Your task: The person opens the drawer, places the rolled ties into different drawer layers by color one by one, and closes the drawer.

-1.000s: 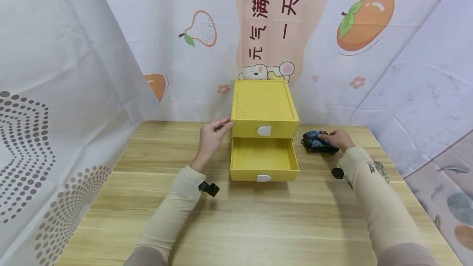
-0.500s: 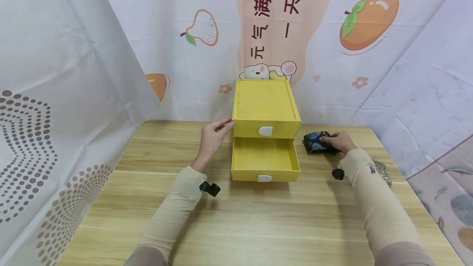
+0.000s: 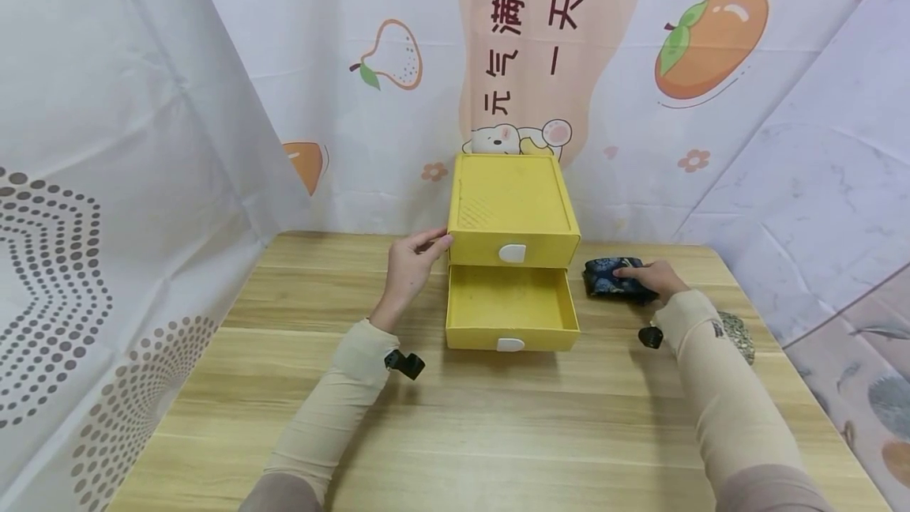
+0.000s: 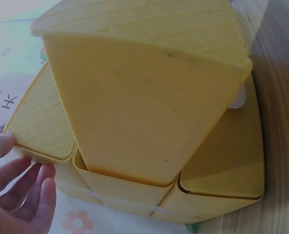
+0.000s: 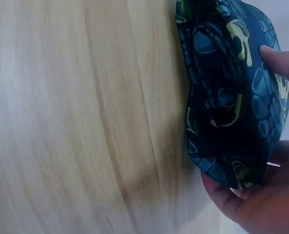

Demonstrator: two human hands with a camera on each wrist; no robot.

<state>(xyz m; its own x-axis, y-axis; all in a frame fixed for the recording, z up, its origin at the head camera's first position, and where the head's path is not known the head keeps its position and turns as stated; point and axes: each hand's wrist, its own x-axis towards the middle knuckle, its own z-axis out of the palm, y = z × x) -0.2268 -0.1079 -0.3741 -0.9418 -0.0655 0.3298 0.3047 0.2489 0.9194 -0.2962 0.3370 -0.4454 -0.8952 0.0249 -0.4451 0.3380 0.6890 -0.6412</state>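
A yellow two-drawer box (image 3: pixel 510 208) stands at the back middle of the wooden table (image 3: pixel 455 425). Its lower drawer (image 3: pixel 508 308) is pulled out and shows a bare yellow floor. My left hand (image 3: pixel 415 261) rests with straight fingers against the box's left side by the top drawer. The left wrist view shows those fingers (image 4: pixel 25 192) beside the box (image 4: pixel 144 97). To the right of the box, my right hand (image 3: pixel 650 278) grips a folded dark blue patterned cloth (image 3: pixel 604 276) lying on the table. In the right wrist view the cloth (image 5: pixel 227 97) is pinched between a fingertip (image 5: pixel 280 61) above and the thumb below.
A grey speckled item (image 3: pixel 738 336) lies near the table's right edge, partly behind my right forearm. Printed curtains close the table in on the left, back and right. Small black cameras sit on both wrists (image 3: pixel 404 362).
The cloth under my right hand now looks flatter and sits slightly lower on the table. My left hand stays on the box's side, and the drawer has not moved.
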